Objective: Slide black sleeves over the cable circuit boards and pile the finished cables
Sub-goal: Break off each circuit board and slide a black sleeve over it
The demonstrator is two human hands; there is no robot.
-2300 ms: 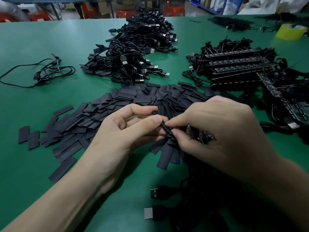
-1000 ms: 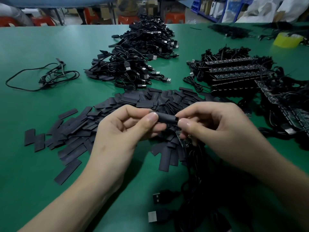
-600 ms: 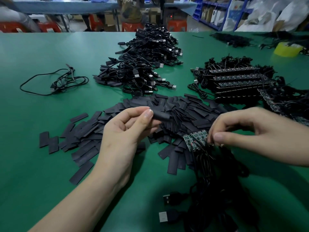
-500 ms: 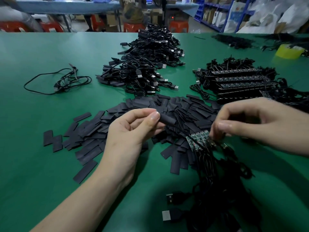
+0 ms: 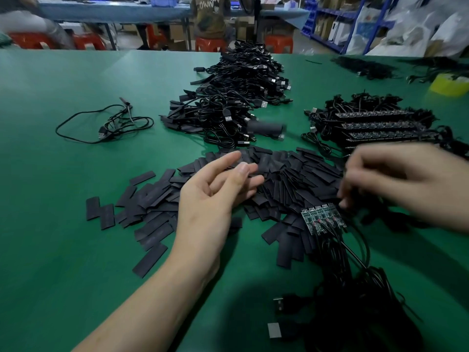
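at the far left a loose cable (image 5: 106, 123) lies coiled on the green table (image 5: 50, 224); right of it the left hand (image 5: 210, 199) hovers over the heap of flat black sleeves (image 5: 291, 179), fingers loosely spread and holding nothing; beyond it, far centre, sits the pile of finished cables (image 5: 236, 97); at that pile's near right edge shows a blurred dark tube (image 5: 265, 128), probably a sleeved board, though whether it rests or is in the air cannot be told; at the near right of the sleeves a fan of bare green circuit boards (image 5: 322, 219) lies with thin black leads trailing nearward; the right hand (image 5: 406, 184) is blurred, fingers curled down just beside those boards, and whether it grips anything cannot be told; the sleeves look light, thin and limp, so one is likely best pinched by its long edges to pop the mouth open; the boards look small, stiff and studded with parts, better held by their bare edges than by the wire alone
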